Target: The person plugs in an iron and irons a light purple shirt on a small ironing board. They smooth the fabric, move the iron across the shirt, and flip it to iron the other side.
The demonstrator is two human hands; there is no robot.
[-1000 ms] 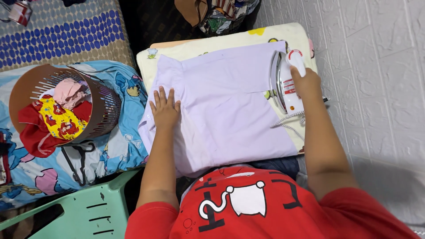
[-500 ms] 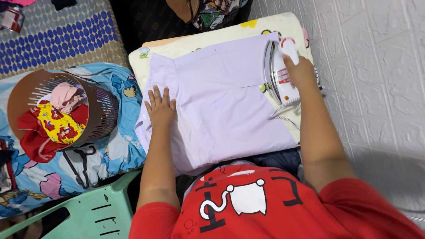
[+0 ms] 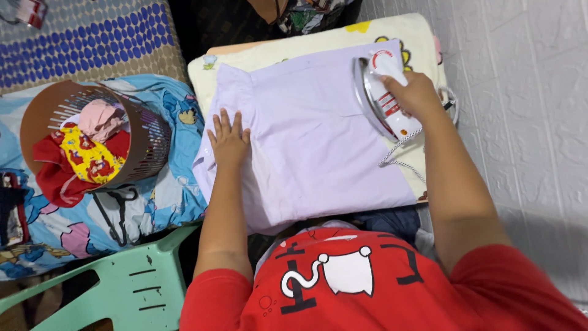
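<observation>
Atop padded board (image 3: 318, 43), iron (image 3: 381, 97) lengthwise, tip away from person.

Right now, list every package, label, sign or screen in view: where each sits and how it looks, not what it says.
Label on the iron: a small red rectangle with pale markings on the white body, just ahead of the right hand.
Package: top left corner on the dotted blue cloth, cut off by the frame, red and white, shape unclear.
No signs or screens show.
</observation>
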